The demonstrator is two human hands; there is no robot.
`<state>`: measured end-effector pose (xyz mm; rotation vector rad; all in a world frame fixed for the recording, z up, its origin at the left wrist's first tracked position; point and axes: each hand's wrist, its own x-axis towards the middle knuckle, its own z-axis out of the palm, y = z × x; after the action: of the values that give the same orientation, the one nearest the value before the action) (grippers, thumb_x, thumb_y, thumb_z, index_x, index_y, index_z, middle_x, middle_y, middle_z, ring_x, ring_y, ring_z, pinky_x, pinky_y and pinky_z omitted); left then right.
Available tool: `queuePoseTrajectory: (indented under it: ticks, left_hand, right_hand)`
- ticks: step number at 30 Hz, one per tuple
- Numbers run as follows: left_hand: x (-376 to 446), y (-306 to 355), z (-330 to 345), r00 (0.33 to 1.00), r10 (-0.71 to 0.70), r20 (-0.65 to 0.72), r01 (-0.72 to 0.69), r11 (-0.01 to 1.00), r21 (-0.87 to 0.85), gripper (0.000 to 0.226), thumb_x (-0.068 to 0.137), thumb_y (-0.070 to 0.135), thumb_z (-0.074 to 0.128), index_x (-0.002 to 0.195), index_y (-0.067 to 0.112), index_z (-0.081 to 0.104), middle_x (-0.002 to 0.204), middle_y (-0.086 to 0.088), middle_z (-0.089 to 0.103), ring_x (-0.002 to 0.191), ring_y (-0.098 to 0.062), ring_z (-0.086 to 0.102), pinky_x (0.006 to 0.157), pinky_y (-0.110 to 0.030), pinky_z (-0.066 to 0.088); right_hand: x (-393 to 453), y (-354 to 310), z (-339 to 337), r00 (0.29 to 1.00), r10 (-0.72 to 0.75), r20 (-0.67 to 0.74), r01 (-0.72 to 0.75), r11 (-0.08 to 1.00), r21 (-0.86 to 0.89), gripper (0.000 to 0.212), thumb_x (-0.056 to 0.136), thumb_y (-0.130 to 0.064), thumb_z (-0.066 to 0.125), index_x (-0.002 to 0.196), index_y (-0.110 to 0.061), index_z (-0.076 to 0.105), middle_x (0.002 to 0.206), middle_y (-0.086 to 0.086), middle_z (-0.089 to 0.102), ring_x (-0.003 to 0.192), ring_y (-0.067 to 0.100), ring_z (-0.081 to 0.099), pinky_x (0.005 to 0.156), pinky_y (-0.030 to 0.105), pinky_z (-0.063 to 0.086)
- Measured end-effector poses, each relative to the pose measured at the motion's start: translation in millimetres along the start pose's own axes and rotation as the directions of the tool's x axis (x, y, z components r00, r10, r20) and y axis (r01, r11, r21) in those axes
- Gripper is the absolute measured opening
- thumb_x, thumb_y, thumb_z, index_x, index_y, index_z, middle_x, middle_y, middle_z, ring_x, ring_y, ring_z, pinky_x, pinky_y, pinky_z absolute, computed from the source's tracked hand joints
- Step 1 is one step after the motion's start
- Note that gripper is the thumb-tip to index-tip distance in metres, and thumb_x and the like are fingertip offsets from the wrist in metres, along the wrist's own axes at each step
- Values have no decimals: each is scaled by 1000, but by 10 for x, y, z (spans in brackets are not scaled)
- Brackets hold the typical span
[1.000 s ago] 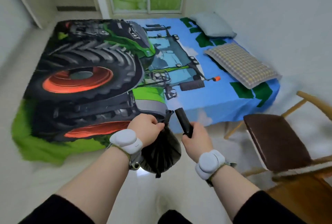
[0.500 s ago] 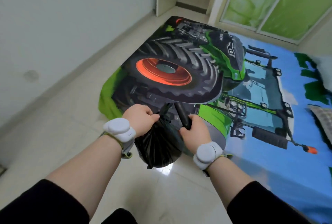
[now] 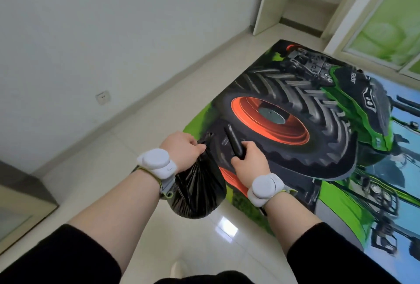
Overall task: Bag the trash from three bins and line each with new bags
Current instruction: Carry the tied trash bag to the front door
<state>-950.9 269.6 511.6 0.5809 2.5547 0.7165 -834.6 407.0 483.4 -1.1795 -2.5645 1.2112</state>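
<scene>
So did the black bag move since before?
Yes. The bag in the left hand hung in front of the bed's foot edge; now it hangs past the bed's left corner, over the floor.

Black trash bag (image 3: 197,189); green-and-black tractor bedspread (image 3: 318,129), orange hub; perhaps cream floor (image 3: 141,124).

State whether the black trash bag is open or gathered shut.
Gathered shut: the left hand grips the bunched neck of the black trash bag, which hangs bulging below.

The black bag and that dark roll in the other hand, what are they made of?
The black bag looks like thin glossy plastic film: it creases and gathers at the neck in the left hand. The dark roll in the right hand is probably matching plastic bags, though blur leaves that uncertain.
</scene>
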Motion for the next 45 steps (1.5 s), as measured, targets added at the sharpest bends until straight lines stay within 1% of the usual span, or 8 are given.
queuePoseTrajectory:
  ticks: [8,13,18,23,27,32,37,45]
  left_hand:
    - [1148,-469,-739,994,-90,-59,89,996,-22,22,87,38,60,78,18,64,74,0,58,80,-24,56,65,-26,34]
    - [2078,-609,-1159,980,-162,-116,157,986,-54,25,88,37,60,82,14,67,81,-4,64,85,-27,60,71,-30,43]
    - [3040,-647,-1647,959,-223,-174,203,971,-124,23,88,35,61,77,15,64,66,2,54,71,-23,54,57,-27,34]
    - [3652,-669,-1950,959,-169,-228,151,984,-96,32,91,36,57,75,8,61,72,-5,55,73,-27,53,62,-31,36]
    - [4585,-777,-2216,955,-117,-273,93,991,-98,30,94,35,52,83,9,61,90,-7,57,87,-29,54,67,-30,33]
    - [5774,-887,-2530,980,-37,-198,18,995,-97,25,96,35,49,90,13,58,85,-5,60,89,-30,57,69,-30,35]
    - [6940,-813,-2902,992,63,-113,-68,997,-38,27,97,36,48,97,12,61,92,-6,61,89,-27,54,70,-28,32]
    - [8293,-306,-2976,987,157,-39,-159,986,-48,25,97,34,49,96,12,59,89,-5,59,90,-29,55,71,-29,34]
  right_hand:
    - [1116,-860,457,997,-59,46,61,997,-49,42,86,-17,55,126,-18,47,111,4,59,90,21,53,74,26,36]
    - [2159,-1384,659,990,-118,81,121,992,-40,39,87,-14,54,126,-16,48,101,0,55,83,20,52,69,26,35]
    - [3214,-1985,809,982,-148,120,155,987,-50,41,86,-14,53,127,-18,50,101,3,58,83,23,53,70,26,38]
    - [3823,-2358,885,979,-162,123,172,982,-74,40,85,-14,54,125,-19,52,106,6,61,84,23,51,71,27,38]
    - [4621,-2731,1101,993,-91,73,94,994,-49,35,85,-17,55,119,-19,52,96,1,59,81,23,54,67,26,38]
    - [5478,-3116,1344,999,41,-21,-41,999,-2,28,85,-26,57,113,-21,55,86,1,61,80,25,61,65,28,42]
    - [6224,-3485,1476,979,188,-83,-185,982,46,27,84,-27,56,110,-20,56,81,-1,60,77,25,61,63,28,43]
    - [7284,-3688,1259,962,240,-131,-237,971,34,23,86,-28,56,108,-19,57,81,0,59,78,25,60,63,28,42]
